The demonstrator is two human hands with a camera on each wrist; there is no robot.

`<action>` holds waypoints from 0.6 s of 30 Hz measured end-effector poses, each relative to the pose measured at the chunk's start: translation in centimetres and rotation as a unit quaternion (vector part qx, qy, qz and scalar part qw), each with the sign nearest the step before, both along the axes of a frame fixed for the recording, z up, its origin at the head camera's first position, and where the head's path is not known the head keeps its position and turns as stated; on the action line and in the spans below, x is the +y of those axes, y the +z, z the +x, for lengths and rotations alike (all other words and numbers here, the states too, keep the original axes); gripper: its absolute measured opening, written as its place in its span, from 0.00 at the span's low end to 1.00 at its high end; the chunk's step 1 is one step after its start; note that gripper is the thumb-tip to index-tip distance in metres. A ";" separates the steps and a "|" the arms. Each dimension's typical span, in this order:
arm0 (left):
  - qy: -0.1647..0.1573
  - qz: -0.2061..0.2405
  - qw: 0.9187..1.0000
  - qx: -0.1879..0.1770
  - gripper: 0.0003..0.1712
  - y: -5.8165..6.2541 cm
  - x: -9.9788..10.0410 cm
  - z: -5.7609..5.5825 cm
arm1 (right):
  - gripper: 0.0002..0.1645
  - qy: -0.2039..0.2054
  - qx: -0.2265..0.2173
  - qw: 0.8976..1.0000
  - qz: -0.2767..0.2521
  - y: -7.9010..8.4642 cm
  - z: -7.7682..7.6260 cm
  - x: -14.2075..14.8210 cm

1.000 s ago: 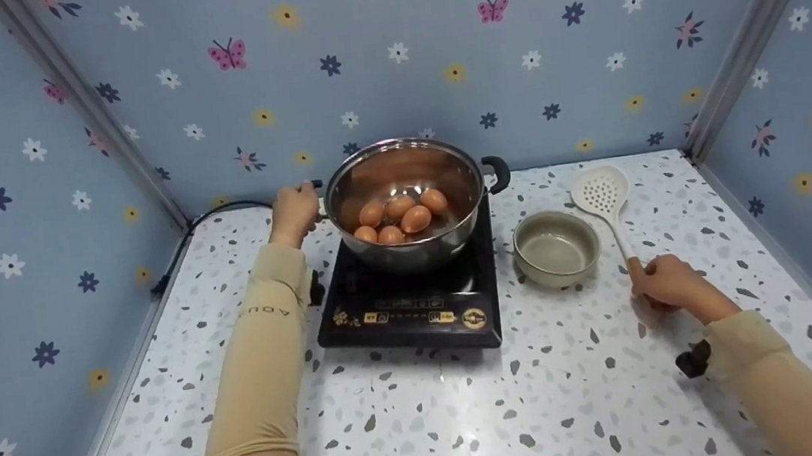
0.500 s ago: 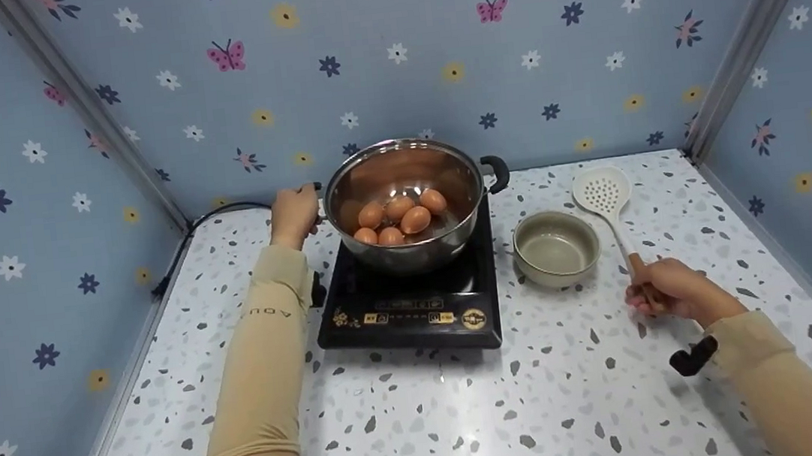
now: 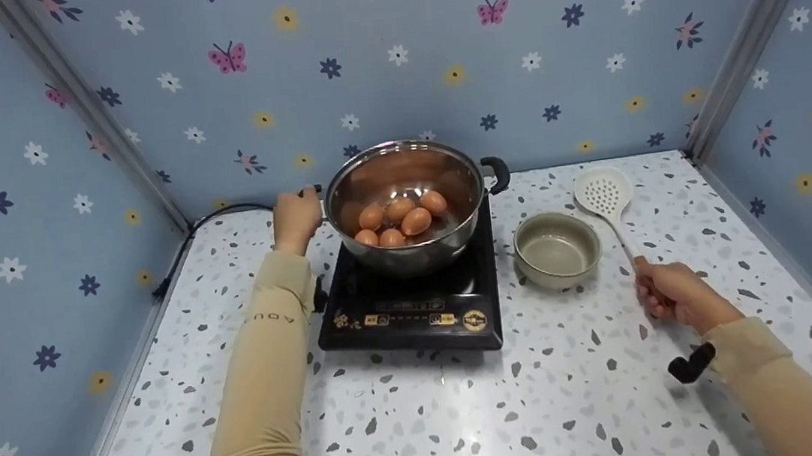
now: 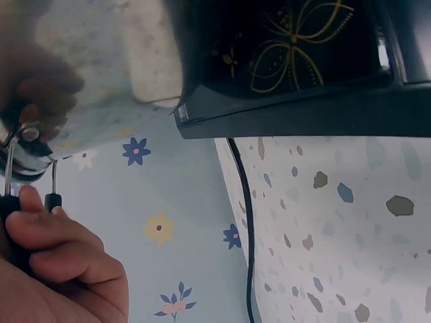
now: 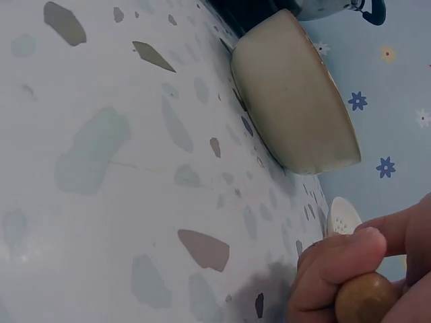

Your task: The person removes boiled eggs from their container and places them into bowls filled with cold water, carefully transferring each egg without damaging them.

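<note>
A steel pot [image 3: 409, 258] with several brown eggs [image 3: 416, 221] inside stands on a black induction cooker [image 3: 408, 322]. My left hand [image 3: 295, 217] grips the pot's left handle; in the left wrist view the fingers [image 4: 67, 256] curl round that black handle. On the right, my right hand [image 3: 677, 294] holds a white slotted skimmer [image 3: 603, 192] by its wooden handle. The handle's round end [image 5: 366, 299] shows between the curled fingers in the right wrist view. The skimmer's perforated head lies at or just over the tabletop, which I cannot tell.
An olive-grey bowl [image 3: 557, 246] sits between the cooker and the skimmer, with nothing in it. A black cord [image 3: 223, 211] runs from behind the pot to the left wall. Flowered panels [image 3: 388, 56] enclose the speckled table [image 3: 471, 417] at the back and both sides.
My right hand has closed its fingers round the skimmer's wooden handle and shifted it slightly to the right. The left hand stays at the pot handle.
</note>
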State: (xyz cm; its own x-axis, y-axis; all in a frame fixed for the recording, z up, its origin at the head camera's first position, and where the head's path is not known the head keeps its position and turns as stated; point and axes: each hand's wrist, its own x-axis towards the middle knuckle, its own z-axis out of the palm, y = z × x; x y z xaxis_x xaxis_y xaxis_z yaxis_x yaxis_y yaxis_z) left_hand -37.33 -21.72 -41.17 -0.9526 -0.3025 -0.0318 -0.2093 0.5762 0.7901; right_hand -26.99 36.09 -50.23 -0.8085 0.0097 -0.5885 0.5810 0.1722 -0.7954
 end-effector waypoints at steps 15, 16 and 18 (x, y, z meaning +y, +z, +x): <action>0.012 -0.025 1.000 -0.003 0.27 0.2 0.6 0.1 | 0.27 0.026 0.065 0.992 0.101 1.8 0.1 -0.3; 0.014 -0.027 1.000 -0.002 0.27 0.2 0.6 0.1 | 0.28 0.031 0.071 0.992 0.104 2.1 0.1 -0.5; 0.014 -0.032 0.999 0.002 0.27 0.2 0.6 0.2 | 0.29 0.041 0.079 0.990 0.112 2.7 0.0 -0.7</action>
State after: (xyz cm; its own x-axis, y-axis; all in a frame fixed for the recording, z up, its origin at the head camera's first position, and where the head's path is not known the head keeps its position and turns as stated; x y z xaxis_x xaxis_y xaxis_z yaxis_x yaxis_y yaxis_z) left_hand -37.15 -21.12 -41.01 -0.9439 -0.3302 -0.0073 -0.2223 0.6188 0.7534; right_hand -26.95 35.42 -47.51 -0.8940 0.0561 -0.4444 0.4285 0.3962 -0.8120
